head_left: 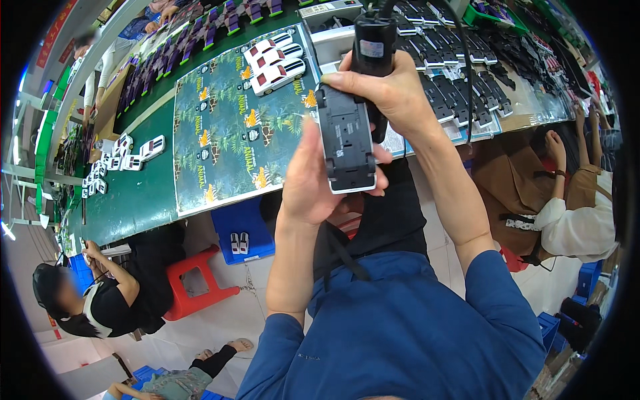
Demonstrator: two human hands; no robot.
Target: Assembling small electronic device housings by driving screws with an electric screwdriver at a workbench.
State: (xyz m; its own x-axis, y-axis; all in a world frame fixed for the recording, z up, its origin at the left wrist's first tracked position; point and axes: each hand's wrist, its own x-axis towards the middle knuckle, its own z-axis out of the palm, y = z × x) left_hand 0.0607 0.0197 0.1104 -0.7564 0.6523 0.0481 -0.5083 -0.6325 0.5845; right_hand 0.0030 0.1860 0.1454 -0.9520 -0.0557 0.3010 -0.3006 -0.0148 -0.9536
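Observation:
My left hand (307,183) holds a toy car (345,143) from below and the side, its black underside turned up toward me and a white edge at its near end. My right hand (400,93) is wrapped round a black electric screwdriver (375,50) with a cable at its top. The right thumb rests at the far end of the car. The lower part of the screwdriver runs down beside the car, and its tip is hidden. Several finished-looking white toy cars (279,75) stand on the patterned sheet (223,127) ahead of my left hand.
More white cars (127,157) cluster at the left of the green table (143,193). Rows of black car undersides (443,100) lie at the right. A black cable (467,60) hangs there. Co-workers sit on both sides; a red stool (197,283) and blue bin (243,227) stand at left.

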